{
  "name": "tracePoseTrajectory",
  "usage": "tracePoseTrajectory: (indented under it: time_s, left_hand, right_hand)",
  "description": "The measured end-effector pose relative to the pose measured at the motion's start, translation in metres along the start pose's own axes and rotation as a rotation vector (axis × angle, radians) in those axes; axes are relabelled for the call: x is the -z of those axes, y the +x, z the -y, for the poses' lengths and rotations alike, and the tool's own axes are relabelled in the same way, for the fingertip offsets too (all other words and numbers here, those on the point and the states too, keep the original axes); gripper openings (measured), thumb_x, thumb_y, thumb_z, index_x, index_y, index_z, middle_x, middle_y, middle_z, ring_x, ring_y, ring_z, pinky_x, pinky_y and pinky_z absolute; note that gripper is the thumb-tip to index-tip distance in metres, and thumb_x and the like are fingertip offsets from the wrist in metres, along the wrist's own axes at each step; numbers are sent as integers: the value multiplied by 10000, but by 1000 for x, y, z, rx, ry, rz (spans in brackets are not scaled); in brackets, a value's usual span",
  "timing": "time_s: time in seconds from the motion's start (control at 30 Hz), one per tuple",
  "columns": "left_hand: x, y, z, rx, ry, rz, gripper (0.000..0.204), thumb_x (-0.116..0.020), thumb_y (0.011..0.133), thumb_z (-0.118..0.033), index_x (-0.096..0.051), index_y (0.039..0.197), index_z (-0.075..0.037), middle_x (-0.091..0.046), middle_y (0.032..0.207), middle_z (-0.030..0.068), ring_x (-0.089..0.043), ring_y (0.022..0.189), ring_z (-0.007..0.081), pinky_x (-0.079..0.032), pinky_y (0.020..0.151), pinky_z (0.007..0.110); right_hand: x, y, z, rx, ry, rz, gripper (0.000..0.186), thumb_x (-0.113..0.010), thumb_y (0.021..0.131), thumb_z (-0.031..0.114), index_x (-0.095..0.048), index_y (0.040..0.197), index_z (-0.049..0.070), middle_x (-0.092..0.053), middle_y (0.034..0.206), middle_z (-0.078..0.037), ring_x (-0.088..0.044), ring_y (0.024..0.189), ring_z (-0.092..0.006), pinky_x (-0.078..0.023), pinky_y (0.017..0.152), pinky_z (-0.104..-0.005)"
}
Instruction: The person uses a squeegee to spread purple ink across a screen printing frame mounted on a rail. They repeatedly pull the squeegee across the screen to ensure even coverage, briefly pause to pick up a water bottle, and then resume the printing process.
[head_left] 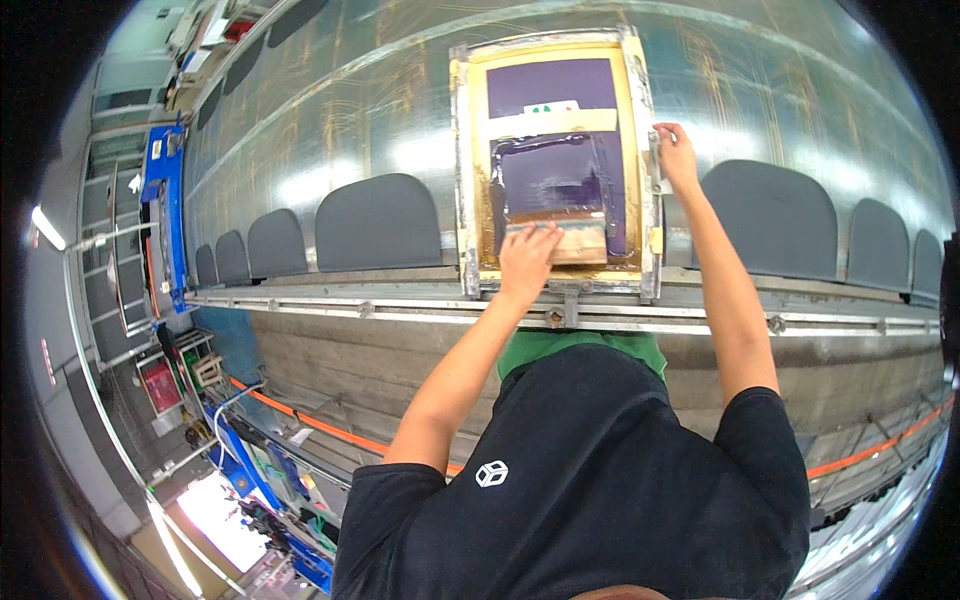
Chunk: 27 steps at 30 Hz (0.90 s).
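The left hand [530, 262] is closed on a wooden block [582, 244], its fingers laid over the top edge of the left part; the bare right part of the block runs out to the right of the grip; the block lies crosswise in the near part of a frame [462, 150]. The right hand [677, 157] is farther out and to the right of that grip, its fingers bent at the outer right edge of the frame; I cannot tell whether it grips the edge or only rests there.

Just beyond the left hand's grip a dark wet patch [548, 172] shines on a purple sheet [552, 78] inside the frame; past the patch, a pale yellow strip [556, 123] crosses the sheet, with a small white label [551, 107] along its far side. To the left of the grip, outside the frame, stands a grey pad [378, 224]; another grey pad [768, 220] is to the right of the right hand; on the near side of the grip a metal rail [410, 312] runs crosswise, between the frame and the person's black shirt [590, 480].
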<state>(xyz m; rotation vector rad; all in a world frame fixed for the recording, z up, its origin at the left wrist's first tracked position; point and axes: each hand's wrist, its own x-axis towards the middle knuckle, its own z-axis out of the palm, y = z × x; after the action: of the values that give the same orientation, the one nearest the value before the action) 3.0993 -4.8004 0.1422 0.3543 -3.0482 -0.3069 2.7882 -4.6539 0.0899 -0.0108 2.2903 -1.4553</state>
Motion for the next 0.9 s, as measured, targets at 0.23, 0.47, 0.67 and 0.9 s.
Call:
tracePoseTrajectory:
  time_s: [0.23,0.47,0.67,0.9]
  left_hand:
    - [31,-44,18,46,-176,-15,696,-751,681,-80,-586,1346,-198,-575,1402,-21,-526,1273,249,-412,1012,430]
    - [81,-105,200,113,-144,-2,685,-735,692,-101,-588,1353,-204,-591,1383,18,-544,1254,281,-436,1010,442]
    - [109,-140,318,161,-65,134,721,-700,670,10,-607,1352,-205,-611,1370,17,-562,1250,291,-450,1018,431]
    - [106,-182,321,79,-9,29,639,-686,714,8,-645,1305,-230,-628,1349,-27,-571,1256,255,-439,982,387]
  right_hand:
    - [-17,-16,57,336,-123,-196,252,-541,982,249,-679,1123,92,-701,1002,-168,-652,840,-287,-489,811,-394]
    - [-220,-98,98,451,-13,-188,238,-517,995,235,-668,1093,80,-690,959,-189,-659,873,-352,-501,788,-426]
    - [-331,-140,120,343,23,-163,165,-523,956,122,-619,1076,64,-679,896,-234,-667,839,-421,-516,731,-484]
    - [-331,-146,128,259,73,-178,142,-546,989,165,-627,1051,66,-628,694,-197,-638,643,-374,-469,629,-452]
